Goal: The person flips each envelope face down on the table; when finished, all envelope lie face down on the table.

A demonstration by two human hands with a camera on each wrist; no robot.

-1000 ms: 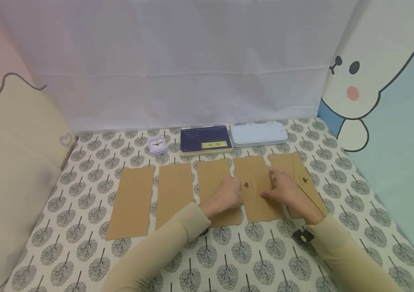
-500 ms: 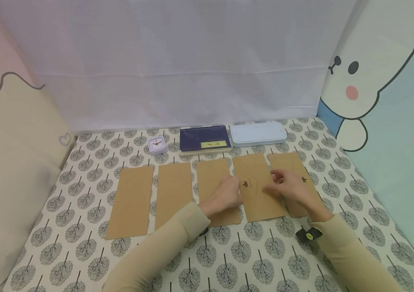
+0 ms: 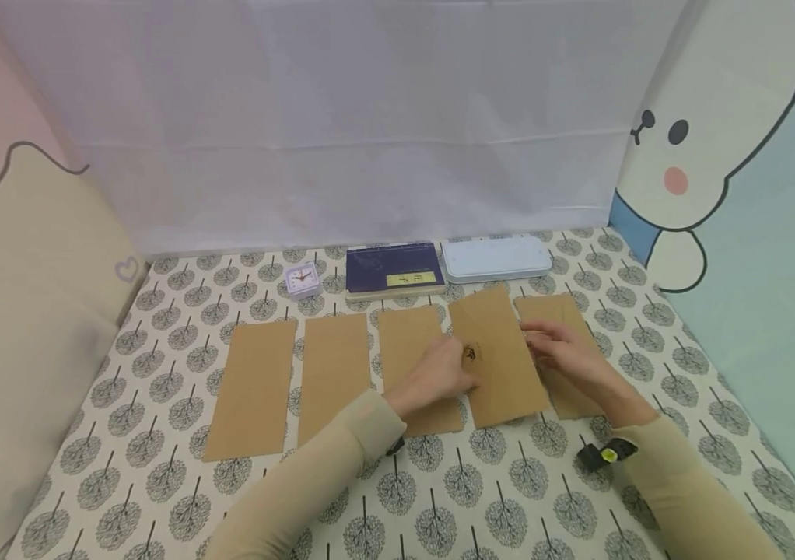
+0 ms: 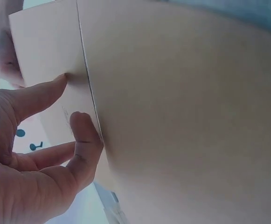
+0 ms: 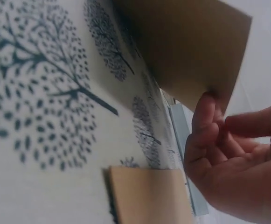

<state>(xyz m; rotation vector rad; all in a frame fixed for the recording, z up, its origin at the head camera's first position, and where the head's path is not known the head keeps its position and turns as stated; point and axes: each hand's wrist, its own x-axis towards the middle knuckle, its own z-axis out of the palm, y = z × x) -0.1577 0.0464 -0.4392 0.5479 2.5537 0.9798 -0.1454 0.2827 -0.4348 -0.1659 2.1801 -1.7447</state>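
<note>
- Left hand: fingers and thumb pinch the left edge of the fourth envelope; the left wrist view shows thumb and forefinger on the paper beside a flap seam.
- Right hand: fingertips curl round the same envelope's right edge, thumb on the near face (right wrist view). Both hands hold it.
- Fourth envelope: plain brown kraft paper, long and narrow, with a small dark printed mark near the left hand. Its right edge is raised off the cloth and tilted; it sits fourth from the left in a row of five, just in front of the dark blue book.
- Fifth envelope: flat, just right of the held one, partly under the right hand.
- Three more brown envelopes lie flat to the left of the held one, side by side with narrow gaps.
- Surface: white cloth with grey tree print.
- Behind the row: small lilac clock left of the book; pale blue flat case right of it, lid closed, contents hidden.
- Room: white sheet hangs behind; cartoon rabbit panel to the right of the book, pink-and-cream panel to its left.
</note>
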